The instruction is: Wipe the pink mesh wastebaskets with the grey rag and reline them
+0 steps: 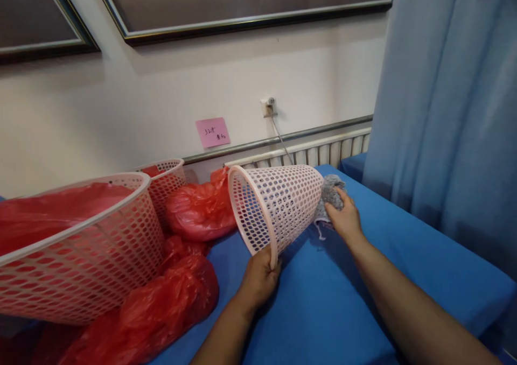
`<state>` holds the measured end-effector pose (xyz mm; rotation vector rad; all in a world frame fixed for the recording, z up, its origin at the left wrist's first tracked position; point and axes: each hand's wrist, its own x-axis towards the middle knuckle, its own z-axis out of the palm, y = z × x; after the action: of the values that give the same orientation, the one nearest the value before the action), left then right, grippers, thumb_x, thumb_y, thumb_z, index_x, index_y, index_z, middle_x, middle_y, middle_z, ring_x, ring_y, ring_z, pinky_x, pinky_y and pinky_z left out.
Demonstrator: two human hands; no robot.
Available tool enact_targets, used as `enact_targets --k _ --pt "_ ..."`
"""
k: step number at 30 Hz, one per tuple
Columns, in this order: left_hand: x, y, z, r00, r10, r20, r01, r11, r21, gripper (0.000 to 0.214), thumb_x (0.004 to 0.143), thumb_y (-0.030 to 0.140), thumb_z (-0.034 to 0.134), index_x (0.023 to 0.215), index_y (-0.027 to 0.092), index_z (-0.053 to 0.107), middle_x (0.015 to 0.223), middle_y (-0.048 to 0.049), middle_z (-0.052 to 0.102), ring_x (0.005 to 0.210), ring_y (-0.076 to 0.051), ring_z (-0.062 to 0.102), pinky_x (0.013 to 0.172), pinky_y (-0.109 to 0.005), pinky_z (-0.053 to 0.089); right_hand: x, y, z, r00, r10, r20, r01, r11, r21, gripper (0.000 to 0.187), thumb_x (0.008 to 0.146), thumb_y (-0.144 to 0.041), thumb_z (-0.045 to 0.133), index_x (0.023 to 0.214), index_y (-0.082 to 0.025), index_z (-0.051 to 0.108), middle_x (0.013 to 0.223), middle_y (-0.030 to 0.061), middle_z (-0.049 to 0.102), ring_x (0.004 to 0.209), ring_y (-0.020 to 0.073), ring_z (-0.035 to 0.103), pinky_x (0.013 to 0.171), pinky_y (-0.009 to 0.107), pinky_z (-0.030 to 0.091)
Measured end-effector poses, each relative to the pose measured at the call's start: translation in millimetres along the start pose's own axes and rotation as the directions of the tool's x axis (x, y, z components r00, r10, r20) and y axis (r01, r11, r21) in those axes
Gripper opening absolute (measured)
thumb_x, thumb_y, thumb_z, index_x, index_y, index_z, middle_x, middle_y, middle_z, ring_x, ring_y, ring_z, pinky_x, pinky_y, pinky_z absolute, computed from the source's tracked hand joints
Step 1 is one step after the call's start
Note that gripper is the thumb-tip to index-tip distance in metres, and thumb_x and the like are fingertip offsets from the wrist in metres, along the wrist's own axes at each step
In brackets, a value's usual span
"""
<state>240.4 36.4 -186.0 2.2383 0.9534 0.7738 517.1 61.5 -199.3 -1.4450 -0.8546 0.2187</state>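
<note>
A pale pink perforated plastic wastebasket (pixel 288 201) is tipped on its side above the blue-covered bed, its mouth facing left. My left hand (pixel 260 279) is closed round the lower edge of its rim. At the basket's base, on the right, my right hand (pixel 343 214) grips a grey cloth (pixel 332 192) and presses it against the bottom. A loose string dangles from the cloth. Inside the basket I see only its holed wall. The fingertips of my left hand are partly hidden by the rim.
A larger pink basket (pixel 149 225) lined with red plastic stands on the left, with another basket (pixel 172 179) behind it. Red plastic bags (pixel 177 284) lie beside them on the blue bed (pixel 323 306). A radiator (pixel 323 152), wall socket (pixel 269 107) and blue curtain (pixel 444 112) are beyond.
</note>
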Motion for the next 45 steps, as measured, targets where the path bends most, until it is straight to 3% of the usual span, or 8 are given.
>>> enact_targets --k 8,14,17,21,27,33,40,45 --pt "5.3 -2.0 8.2 0.999 -0.002 0.042 0.011 0.975 -0.222 0.043 0.088 0.013 0.050 0.125 0.020 0.071 0.131 -0.0064 0.072 0.126 -0.028 0.063 0.114 -0.047 0.046 -101.9 -53.2 -0.8 0.534 -0.788 0.307 0.761 0.606 0.232 0.062 0.079 -0.017 0.064 0.139 -0.031 0.058 0.161 0.0081 0.028 0.139 0.0306 0.049 0.109 0.045 0.051" --pt "7.1 -6.1 6.9 1.000 0.012 0.005 -0.012 0.988 -0.152 0.057 0.081 0.005 0.044 0.130 0.021 0.070 0.131 -0.0036 0.072 0.134 -0.025 0.058 0.120 -0.049 0.040 -19.3 -4.5 6.6 0.992 -0.122 -0.017 0.123 0.992 0.023 0.049 0.075 -0.026 0.064 0.124 -0.021 0.069 0.127 0.0123 0.063 0.120 0.0311 0.062 0.111 0.052 0.046" --pt "6.7 -9.1 7.2 0.999 0.042 0.033 -0.037 0.990 -0.133 0.059 0.081 0.003 0.044 0.131 0.022 0.069 0.130 -0.0039 0.073 0.134 -0.025 0.058 0.120 -0.048 0.040 14.2 14.3 5.9 0.988 0.132 -0.076 -0.127 0.990 0.068 0.053 0.071 -0.030 0.066 0.122 -0.019 0.069 0.106 0.0093 0.072 0.107 0.0299 0.067 0.104 0.052 0.050" --pt "8.3 -5.8 6.4 0.999 0.039 0.014 -0.037 0.991 -0.129 0.059 0.081 0.002 0.043 0.129 0.023 0.070 0.133 -0.0037 0.071 0.132 -0.024 0.060 0.119 -0.047 0.041 -14.5 -3.5 5.1 0.994 -0.105 -0.004 0.105 0.992 0.071 0.053 0.076 -0.030 0.065 0.128 -0.020 0.066 0.122 0.0113 0.067 0.121 0.0302 0.062 0.111 0.052 0.045" --pt "7.1 10.2 6.6 0.999 0.000 0.035 0.008 0.975 -0.223 0.030 0.087 0.016 0.056 0.108 0.018 0.077 0.107 -0.0075 0.080 0.107 -0.026 0.071 0.101 -0.041 0.055 -91.8 -57.6 -8.2 0.577 -0.767 0.280 0.700 0.641 0.315 0.058 0.080 -0.016 0.064 0.138 -0.026 0.058 0.151 0.0121 0.041 0.132 0.0275 0.055 0.108 0.042 0.051" --pt "-3.9 16.2 7.3 0.948 -0.160 -0.274 0.059 0.937 -0.344 0.031 0.074 0.044 0.079 0.081 0.014 0.074 0.077 -0.0043 0.076 0.074 -0.021 0.069 0.071 -0.030 0.059 -99.5 -67.0 -11.4 0.400 -0.846 0.352 0.769 0.519 0.373 0.058 0.075 -0.012 0.061 0.131 -0.025 0.062 0.142 0.0119 0.050 0.121 0.0250 0.061 0.098 0.037 0.057" --pt "-1.3 13.7 12.3 0.970 -0.107 -0.220 0.005 0.908 -0.419 0.040 0.093 0.045 0.064 0.118 0.016 0.075 0.120 -0.0117 0.076 0.122 -0.030 0.066 0.112 -0.046 0.048 -32.0 -20.5 1.7 0.985 -0.157 -0.077 0.167 0.976 0.143 0.044 0.074 -0.027 0.066 0.118 -0.020 0.071 0.121 0.0107 0.069 0.122 0.0298 0.062 0.114 0.052 0.043" --pt "-0.3 7.1 16.3 0.985 -0.038 -0.170 -0.021 0.944 -0.328 0.037 0.095 0.037 0.059 0.124 0.017 0.073 0.130 -0.0111 0.072 0.127 -0.029 0.063 0.116 -0.047 0.044 12.0 3.9 2.8 0.939 0.338 -0.071 -0.299 0.898 0.323 0.064 0.070 -0.035 0.069 0.131 -0.015 0.063 0.110 0.0110 0.073 0.102 0.0298 0.070 0.100 0.053 0.054"
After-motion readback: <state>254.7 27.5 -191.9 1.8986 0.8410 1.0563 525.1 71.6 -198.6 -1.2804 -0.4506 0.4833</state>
